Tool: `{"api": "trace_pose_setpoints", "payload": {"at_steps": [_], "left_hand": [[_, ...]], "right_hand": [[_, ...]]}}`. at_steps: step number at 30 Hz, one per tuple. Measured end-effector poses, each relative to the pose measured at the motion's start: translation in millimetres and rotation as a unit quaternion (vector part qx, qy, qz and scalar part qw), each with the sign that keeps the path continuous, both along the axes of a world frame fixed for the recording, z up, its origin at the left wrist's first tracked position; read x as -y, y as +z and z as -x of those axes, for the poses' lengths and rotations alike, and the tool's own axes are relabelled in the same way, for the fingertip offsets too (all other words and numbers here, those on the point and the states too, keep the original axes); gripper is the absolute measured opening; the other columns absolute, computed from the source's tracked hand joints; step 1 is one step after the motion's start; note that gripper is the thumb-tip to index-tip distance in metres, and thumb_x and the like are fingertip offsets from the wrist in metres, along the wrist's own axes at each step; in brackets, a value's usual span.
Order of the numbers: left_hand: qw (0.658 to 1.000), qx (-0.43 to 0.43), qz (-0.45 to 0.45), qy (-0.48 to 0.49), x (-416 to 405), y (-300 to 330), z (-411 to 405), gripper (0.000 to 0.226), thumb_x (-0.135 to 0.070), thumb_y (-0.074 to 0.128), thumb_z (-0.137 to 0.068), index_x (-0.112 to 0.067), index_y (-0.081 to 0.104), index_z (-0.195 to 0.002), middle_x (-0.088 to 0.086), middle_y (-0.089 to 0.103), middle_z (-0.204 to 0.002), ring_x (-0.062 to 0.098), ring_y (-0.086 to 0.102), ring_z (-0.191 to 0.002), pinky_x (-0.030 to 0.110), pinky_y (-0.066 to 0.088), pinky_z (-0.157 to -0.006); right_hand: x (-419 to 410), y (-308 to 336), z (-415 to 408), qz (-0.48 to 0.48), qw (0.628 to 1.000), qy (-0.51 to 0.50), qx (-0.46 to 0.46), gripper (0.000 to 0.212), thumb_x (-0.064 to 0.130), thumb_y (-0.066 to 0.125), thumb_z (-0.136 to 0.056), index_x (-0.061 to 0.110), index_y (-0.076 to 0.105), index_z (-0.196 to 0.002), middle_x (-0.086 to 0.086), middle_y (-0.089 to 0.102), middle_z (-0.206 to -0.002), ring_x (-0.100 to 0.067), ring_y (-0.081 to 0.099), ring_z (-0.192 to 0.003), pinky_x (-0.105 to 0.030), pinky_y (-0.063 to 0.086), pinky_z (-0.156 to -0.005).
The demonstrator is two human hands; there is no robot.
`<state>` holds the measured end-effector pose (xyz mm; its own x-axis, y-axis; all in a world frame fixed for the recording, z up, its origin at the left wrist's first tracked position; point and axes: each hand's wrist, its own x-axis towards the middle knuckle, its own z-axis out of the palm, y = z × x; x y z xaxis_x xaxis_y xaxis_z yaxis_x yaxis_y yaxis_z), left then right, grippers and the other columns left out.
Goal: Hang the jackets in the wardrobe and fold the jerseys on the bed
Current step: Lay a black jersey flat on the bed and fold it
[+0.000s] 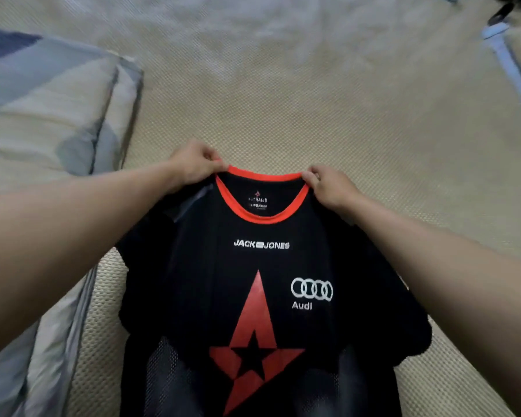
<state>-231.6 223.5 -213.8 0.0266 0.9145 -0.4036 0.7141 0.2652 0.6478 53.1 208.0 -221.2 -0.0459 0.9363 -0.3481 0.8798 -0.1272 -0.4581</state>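
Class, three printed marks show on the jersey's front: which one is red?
The big star emblem on the black jersey is red; the JACK & JONES lettering and the Audi rings are white.

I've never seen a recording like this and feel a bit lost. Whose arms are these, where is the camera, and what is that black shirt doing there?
There is no machine here: a person is working with two bare hands. The single picture comes from a wide-angle camera worn on the head, looking forward and down, so both arms reach in from the bottom corners. The left hand and the right hand each pinch the orange collar of a black jersey, one at each side of the neck. The jersey shows its front, with a red star and white logos. Beneath it is the bed's woven beige mat. A folded blue-grey and cream quilt lies at the left.
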Motion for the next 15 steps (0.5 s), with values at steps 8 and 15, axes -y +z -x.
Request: {"api": "trace_pose_setpoints", "payload": {"at_steps": [8,15], "left_hand": [[0.999,0.028,0.042,0.005,-5.7,8.4,13.6,0.042,-0.052,0.081,-0.079,-0.016,0.066,-0.095,0.001,0.068,-0.089,0.011,0.061,-0.071,0.025,0.048,-0.063],[0.974,-0.012,0.216,-0.072,44.4,27.0,88.2,0.072,-0.064,0.09,-0.046,-0.02,0.077,-0.102,-0.001,0.08,-0.1,0.019,0.075,-0.096,0.039,0.058,-0.094]], "right_hand": [[-19.1,7.2,-15.9,0.015,1.0,-0.019,-0.008,0.045,0.058,0.053,-0.098,0.016,0.061,-0.085,0.0,0.064,-0.081,-0.024,0.06,-0.078,-0.034,0.036,-0.065],[44.3,42.1,-91.1,0.238,0.967,-0.071,-0.06,0.059,0.069,0.085,-0.061,0.015,0.08,-0.085,0.005,0.08,-0.086,-0.015,0.076,-0.086,-0.033,0.056,-0.089]]}}
